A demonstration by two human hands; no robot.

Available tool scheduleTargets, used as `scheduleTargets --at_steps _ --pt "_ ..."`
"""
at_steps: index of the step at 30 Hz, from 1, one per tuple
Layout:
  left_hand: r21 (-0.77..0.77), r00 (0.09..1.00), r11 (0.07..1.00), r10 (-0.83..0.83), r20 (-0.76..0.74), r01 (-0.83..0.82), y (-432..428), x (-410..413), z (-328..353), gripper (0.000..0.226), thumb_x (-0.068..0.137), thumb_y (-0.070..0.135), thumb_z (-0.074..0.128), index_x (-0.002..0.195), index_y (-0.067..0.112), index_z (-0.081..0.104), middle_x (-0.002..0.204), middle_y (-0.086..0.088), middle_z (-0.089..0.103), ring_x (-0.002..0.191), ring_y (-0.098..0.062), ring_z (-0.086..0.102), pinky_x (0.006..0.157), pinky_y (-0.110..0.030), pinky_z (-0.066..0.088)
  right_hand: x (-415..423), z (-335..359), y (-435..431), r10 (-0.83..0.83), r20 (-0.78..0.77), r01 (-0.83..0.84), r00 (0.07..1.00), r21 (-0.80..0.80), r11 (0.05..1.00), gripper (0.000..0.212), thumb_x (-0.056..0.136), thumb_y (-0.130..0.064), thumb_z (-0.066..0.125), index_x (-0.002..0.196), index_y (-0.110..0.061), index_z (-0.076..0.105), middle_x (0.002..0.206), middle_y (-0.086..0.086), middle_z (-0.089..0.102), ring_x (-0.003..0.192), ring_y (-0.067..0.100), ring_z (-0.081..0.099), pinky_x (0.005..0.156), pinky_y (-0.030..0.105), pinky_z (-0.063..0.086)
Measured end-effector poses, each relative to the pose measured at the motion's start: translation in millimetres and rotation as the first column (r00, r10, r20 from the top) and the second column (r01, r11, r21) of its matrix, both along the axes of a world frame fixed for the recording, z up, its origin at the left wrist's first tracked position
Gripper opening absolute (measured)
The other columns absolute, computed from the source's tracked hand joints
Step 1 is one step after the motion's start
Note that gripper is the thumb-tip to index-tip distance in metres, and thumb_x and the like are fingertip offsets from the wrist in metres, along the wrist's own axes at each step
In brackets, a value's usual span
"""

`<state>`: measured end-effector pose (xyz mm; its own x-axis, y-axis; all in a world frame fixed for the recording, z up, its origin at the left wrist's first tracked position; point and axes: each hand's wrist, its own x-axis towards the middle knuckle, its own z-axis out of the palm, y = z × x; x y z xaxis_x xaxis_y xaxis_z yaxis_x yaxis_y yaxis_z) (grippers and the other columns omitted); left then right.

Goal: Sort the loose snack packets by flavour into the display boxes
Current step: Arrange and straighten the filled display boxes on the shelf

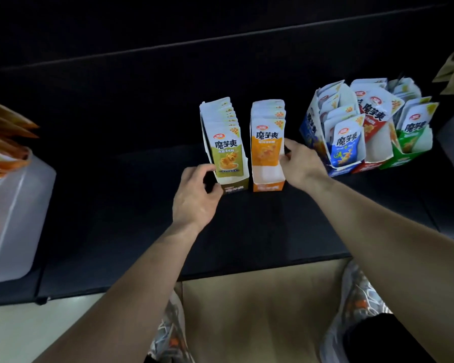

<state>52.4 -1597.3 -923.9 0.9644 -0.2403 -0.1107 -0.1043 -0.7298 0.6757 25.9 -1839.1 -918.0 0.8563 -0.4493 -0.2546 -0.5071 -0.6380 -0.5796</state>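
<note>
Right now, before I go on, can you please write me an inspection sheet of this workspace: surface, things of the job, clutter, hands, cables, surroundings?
Surface: black padded top, dimly lit.
Job's things: olive box and orange box stand side by side in the middle, each with upright packets; blue box, red box and green box are grouped at the right, with packets inside.
Clutter: translucent bin at the left edge, orange packets sticking out of it.
Hands: left hand grips the olive box's left side; right hand pinches the orange box's right wall.
Cables: nothing seen.
Surroundings: pale floor and the person's shoes below.
</note>
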Motion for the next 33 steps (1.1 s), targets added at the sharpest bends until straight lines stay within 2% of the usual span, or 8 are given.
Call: scheduleTargets --at_steps 6,13,17,19,23,25,29,33 --pt "0.011 1.000 1.000 -0.025 0.016 0.025 -6.7 4.5 -5.1 0.048 0.093 0.025 0.065 0.138 0.035 0.050 0.138 0.013 0.055 0.118 -0.008 0.057 0.091 -0.030 0.053 25.2 -1.7 8.3 0.057 0.029 -0.057 0.998 -0.016 0.998 0.039 0.102 -0.024 0.042 0.138 -0.036 0.051 0.108 0.003 0.068 0.091 0.026 0.061 0.076 0.035 0.050" --pt "0.007 1.000 1.000 -0.014 -0.017 0.014 -3.0 11.6 0.0 0.047 0.095 0.026 0.064 0.137 0.039 0.048 0.137 0.013 0.057 0.123 -0.009 0.055 0.095 -0.034 0.052 19.4 -4.3 5.8 0.079 0.027 -0.081 0.996 0.052 0.995 0.044 0.104 -0.026 0.041 0.146 -0.040 0.042 0.122 0.002 0.066 0.101 0.023 0.060 0.085 0.037 0.052" --pt "-0.008 0.998 1.000 0.003 -0.062 -0.003 -5.1 13.7 7.6 0.049 0.094 0.028 0.064 0.139 0.037 0.046 0.138 0.011 0.054 0.119 -0.010 0.054 0.092 -0.033 0.050 12.4 9.6 7.3 0.093 0.009 -0.093 0.996 0.120 0.988 0.047 0.104 -0.031 0.043 0.151 -0.029 0.035 0.132 0.004 0.061 0.107 0.021 0.058 0.089 0.037 0.048" --pt "0.001 0.999 1.000 0.030 -0.032 -0.030 -7.7 13.9 13.9 0.050 0.093 0.027 0.064 0.139 0.036 0.046 0.142 0.008 0.048 0.121 -0.012 0.053 0.087 -0.030 0.048 0.2 17.2 3.0 0.037 0.072 -0.039 0.997 0.026 0.999 0.051 0.102 -0.032 0.048 0.150 -0.019 0.037 0.134 0.006 0.059 0.122 0.025 0.054 0.099 0.041 0.047" --pt "-0.020 0.993 0.997 0.081 0.082 -0.080 -19.3 5.2 29.5 0.041 0.093 0.027 0.064 0.132 0.032 0.052 0.140 0.009 0.043 0.120 -0.012 0.054 0.083 -0.028 0.049 -46.1 27.0 -27.7 -0.065 0.245 0.126 0.967 -0.243 0.962 0.028 0.093 -0.017 0.054 0.120 -0.011 0.059 0.117 0.010 0.060 0.114 0.032 0.053 0.087 0.043 0.049" --pt "-0.044 0.993 0.997 0.063 0.098 -0.059 -27.9 -4.3 33.2 0.036 0.093 0.026 0.064 0.127 0.032 0.054 0.134 0.009 0.046 0.117 -0.012 0.055 0.087 -0.033 0.053 -67.9 24.6 -47.8 -0.073 0.150 0.121 0.986 -0.340 0.933 0.030 0.092 -0.018 0.057 0.120 -0.008 0.057 0.121 0.015 0.058 0.114 0.037 0.052 0.088 0.045 0.047" --pt "-0.069 0.998 0.998 0.002 0.065 0.002 -50.6 -27.2 32.6 0.032 0.091 0.023 0.066 0.122 0.029 0.057 0.129 0.010 0.049 0.106 -0.008 0.059 0.090 -0.036 0.056 -93.7 14.0 -66.6 0.090 -0.209 -0.168 0.974 -0.392 0.905 0.051 0.091 -0.028 0.058 0.138 -0.013 0.047 0.136 0.011 0.051 0.126 0.034 0.047 0.097 0.044 0.044" --pt "-0.122 0.993 0.987 -0.109 -0.047 0.102 -74.1 -52.6 23.0 0.027 0.092 0.023 0.066 0.117 0.030 0.059 0.117 0.012 0.058 0.093 -0.006 0.064 0.086 -0.036 0.058 -103.6 20.9 -61.9 0.177 -0.259 -0.261 0.949 -0.337 0.904 0.053 0.090 -0.033 0.056 0.141 -0.020 0.047 0.142 0.004 0.048 0.132 0.029 0.040 0.105 0.044 0.042"
